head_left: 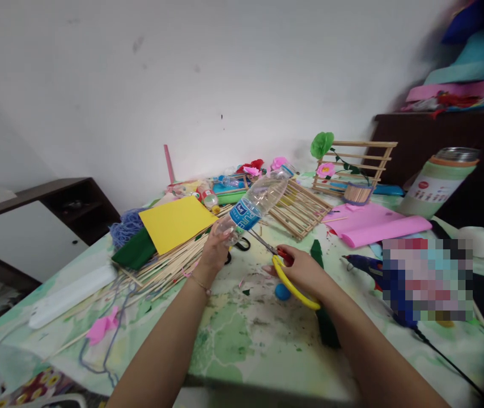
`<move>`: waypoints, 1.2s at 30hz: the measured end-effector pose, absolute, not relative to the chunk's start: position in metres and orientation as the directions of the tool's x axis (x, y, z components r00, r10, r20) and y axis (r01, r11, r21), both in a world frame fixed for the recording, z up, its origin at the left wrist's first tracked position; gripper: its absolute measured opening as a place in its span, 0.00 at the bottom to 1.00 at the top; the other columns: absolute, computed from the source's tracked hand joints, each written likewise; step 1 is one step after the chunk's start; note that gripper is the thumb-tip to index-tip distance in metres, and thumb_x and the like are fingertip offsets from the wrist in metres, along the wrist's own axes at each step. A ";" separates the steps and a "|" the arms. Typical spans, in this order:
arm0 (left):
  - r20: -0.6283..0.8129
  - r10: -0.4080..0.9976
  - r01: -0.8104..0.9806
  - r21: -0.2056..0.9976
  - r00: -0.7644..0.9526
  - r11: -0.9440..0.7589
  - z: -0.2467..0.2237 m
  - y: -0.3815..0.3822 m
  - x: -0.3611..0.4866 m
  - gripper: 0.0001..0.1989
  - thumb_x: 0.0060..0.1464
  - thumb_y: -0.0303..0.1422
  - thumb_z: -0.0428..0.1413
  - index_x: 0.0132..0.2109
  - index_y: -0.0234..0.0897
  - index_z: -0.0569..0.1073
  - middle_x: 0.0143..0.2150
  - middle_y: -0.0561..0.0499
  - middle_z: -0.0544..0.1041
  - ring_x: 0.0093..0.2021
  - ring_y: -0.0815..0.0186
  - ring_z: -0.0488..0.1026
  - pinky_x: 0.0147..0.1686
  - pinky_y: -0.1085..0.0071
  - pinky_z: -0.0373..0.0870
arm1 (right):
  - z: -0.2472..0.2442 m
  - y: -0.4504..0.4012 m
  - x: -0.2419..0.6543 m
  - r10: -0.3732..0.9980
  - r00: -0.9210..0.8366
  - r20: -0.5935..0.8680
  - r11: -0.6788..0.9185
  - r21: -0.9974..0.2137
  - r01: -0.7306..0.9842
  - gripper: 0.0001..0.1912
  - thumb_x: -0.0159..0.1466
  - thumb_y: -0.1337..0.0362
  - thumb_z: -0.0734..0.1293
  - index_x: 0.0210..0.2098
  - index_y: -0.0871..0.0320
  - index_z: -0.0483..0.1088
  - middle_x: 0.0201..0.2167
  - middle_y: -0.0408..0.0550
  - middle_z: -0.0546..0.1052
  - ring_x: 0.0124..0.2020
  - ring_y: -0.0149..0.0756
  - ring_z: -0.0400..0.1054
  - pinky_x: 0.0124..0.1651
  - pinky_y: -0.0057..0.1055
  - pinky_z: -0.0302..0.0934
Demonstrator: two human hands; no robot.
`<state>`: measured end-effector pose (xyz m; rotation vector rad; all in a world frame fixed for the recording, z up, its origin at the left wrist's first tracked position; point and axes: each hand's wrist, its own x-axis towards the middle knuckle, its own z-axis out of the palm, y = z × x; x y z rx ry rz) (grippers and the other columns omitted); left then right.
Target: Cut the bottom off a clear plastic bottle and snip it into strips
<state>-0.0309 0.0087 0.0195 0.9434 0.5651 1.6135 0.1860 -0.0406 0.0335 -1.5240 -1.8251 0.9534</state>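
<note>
My left hand point(215, 249) is wrapped round the base of a clear plastic bottle point(267, 192) with a blue label, which tilts up to the right. In my right hand point(297, 269) are scissors point(295, 286) with yellow and red handles. Their blades point up and left and meet the bottle near the lower edge of its label; whether they pierce the plastic cannot be made out. Below my right hand a blue round cap point(282, 292) lies on the table. Black scissor handles point(242, 244) show just behind my left hand.
Thin wooden sticks point(174, 262), yellow paper point(178, 224) and blue yarn point(128, 228) lie at left. Behind are a stick rack point(301, 211) and a flower stand point(356, 170). Pink paper point(378, 224), a glue gun point(399, 289) and a tumbler point(440, 181) are at right.
</note>
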 end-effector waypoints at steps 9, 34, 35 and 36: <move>0.274 0.962 -0.434 0.866 -0.003 -0.248 0.025 0.009 -0.036 0.26 0.39 0.35 0.64 0.49 0.36 0.73 0.47 0.45 0.77 0.47 0.58 0.74 0.44 0.67 0.68 | 0.042 -0.044 0.186 0.980 -0.193 -0.052 0.084 -0.770 0.632 0.18 0.50 0.54 0.71 0.35 0.59 0.72 0.29 0.47 0.74 0.30 0.37 0.65 0.33 0.30 0.56; 0.038 0.962 -0.487 0.856 -0.269 -0.170 0.044 0.003 -0.037 0.16 0.44 0.41 0.59 0.37 0.35 0.72 0.28 0.54 0.74 0.25 0.71 0.71 0.23 0.77 0.68 | 0.045 -0.048 0.188 0.961 -0.276 0.000 0.149 -0.843 0.517 0.18 0.51 0.53 0.70 0.34 0.59 0.70 0.32 0.46 0.71 0.33 0.37 0.63 0.37 0.32 0.58; 0.053 0.962 -0.462 0.869 -0.269 -0.178 0.042 0.005 -0.037 0.16 0.43 0.41 0.60 0.37 0.35 0.73 0.28 0.54 0.74 0.25 0.71 0.71 0.23 0.77 0.67 | 0.047 -0.049 0.188 0.950 -0.311 0.004 0.159 -0.865 0.476 0.18 0.51 0.53 0.70 0.35 0.59 0.70 0.31 0.46 0.71 0.32 0.36 0.63 0.37 0.31 0.59; 0.064 0.961 -0.435 0.882 -0.268 -0.180 0.039 0.006 -0.038 0.17 0.42 0.41 0.61 0.37 0.35 0.73 0.28 0.55 0.74 0.25 0.72 0.71 0.23 0.77 0.67 | 0.049 -0.050 0.189 0.937 -0.348 -0.001 0.159 -0.888 0.431 0.19 0.51 0.53 0.71 0.37 0.59 0.71 0.31 0.45 0.70 0.32 0.35 0.63 0.36 0.30 0.59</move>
